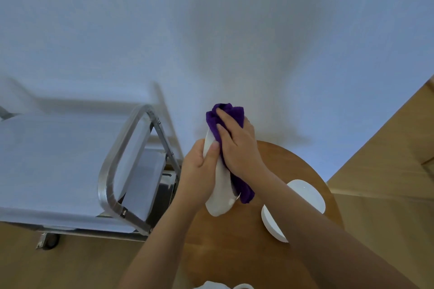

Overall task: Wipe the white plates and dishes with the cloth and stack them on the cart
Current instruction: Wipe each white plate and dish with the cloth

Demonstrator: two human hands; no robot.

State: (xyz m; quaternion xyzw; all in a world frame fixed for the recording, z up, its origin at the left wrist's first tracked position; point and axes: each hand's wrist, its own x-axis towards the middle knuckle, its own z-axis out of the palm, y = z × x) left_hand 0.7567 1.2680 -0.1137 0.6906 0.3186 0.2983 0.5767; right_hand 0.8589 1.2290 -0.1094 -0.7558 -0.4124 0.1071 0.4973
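The cart (70, 162) stands left of the table (234, 241), which bears two dishes (310, 195)

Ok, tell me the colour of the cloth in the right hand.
Deep purple cloth, seen best in the head view.

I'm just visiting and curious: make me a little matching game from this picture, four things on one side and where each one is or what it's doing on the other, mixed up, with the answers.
Things:
1. purple cloth
2. white plate
3. white dishes
4. metal cart

Places or states:
A. standing left of the round wooden table
B. lying on the table under the right forearm
C. pressed against the plate by the right hand
D. held on edge above the table by the left hand

Pairs: 1-C, 2-D, 3-B, 4-A
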